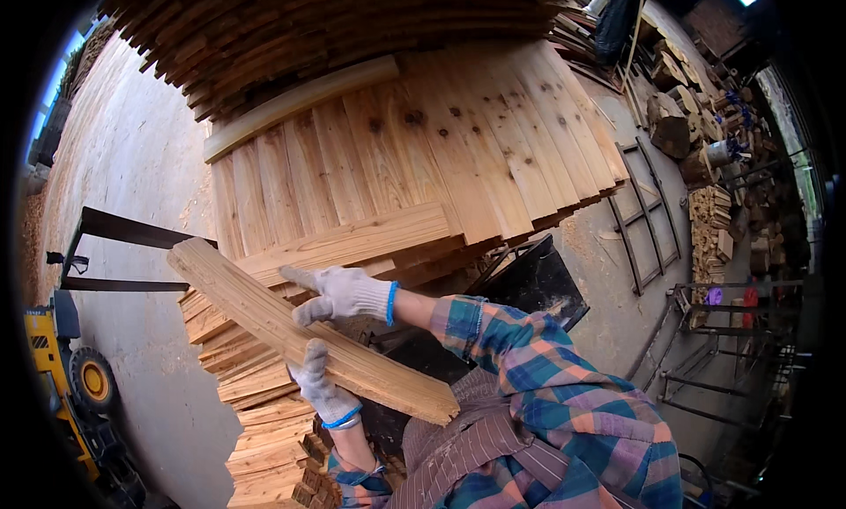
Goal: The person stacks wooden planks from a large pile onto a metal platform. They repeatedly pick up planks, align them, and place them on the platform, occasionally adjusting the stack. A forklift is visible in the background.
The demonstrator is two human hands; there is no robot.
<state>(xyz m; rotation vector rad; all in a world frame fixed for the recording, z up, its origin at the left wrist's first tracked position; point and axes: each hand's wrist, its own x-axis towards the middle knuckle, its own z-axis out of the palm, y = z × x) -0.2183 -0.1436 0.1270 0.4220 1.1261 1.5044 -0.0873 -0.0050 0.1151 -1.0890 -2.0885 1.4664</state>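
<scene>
Head view: two gloved hands work one long wooden plank (308,328), which lies slanted from upper left to lower right across the front of a stacked pile of boards (414,156). The right hand (339,295), in a white knit glove with a blue cuff, rests on the plank's upper edge with fingers stretched out and only loosely curled, pressing rather than clasping. The left hand (315,377), in a matching glove, comes up from below and wraps its fingers around the plank's lower edge, closed on it. Both sleeves are one plaid shirt (564,394) in blue, orange and pink.

The pile's top layer shows about a dozen boards side by side, with two lighter cross-battens (304,104) laid across it. One lower stack of shorter boards (264,430) stands beneath the plank. One yellow forklift (66,377) sits at the left, its two dark forks (123,231) reaching toward the pile. One dark metal frame (648,214) lies on the concrete floor (132,156) to the right.
</scene>
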